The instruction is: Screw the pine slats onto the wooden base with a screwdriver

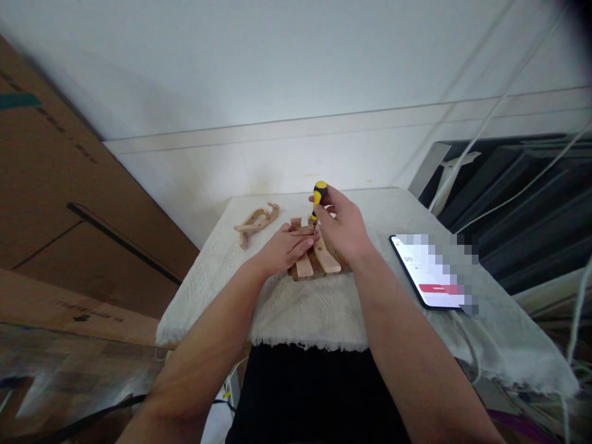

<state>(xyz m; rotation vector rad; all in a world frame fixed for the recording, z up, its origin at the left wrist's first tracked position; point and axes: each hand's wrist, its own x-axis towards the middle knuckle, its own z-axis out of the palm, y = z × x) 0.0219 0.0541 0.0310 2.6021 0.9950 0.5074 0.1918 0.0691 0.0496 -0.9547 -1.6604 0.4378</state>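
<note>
A slatted wooden piece (319, 262) lies in the middle of a white cloth-covered table (305, 308). My left hand (287, 246) rests flat on its left slats, fingers stretched out and pressing it down. My right hand (345, 231) is closed around a yellow-and-black screwdriver (318, 200), held upright with its tip down on the wooden piece, right beside my left fingertips.
Loose curved wooden parts (256, 223) lie at the table's back left. A phone (432, 271) with a lit screen lies to the right. Cardboard boxes (55, 203) stand at the left, dark panels and white cables (509, 185) at the right, a white wall behind.
</note>
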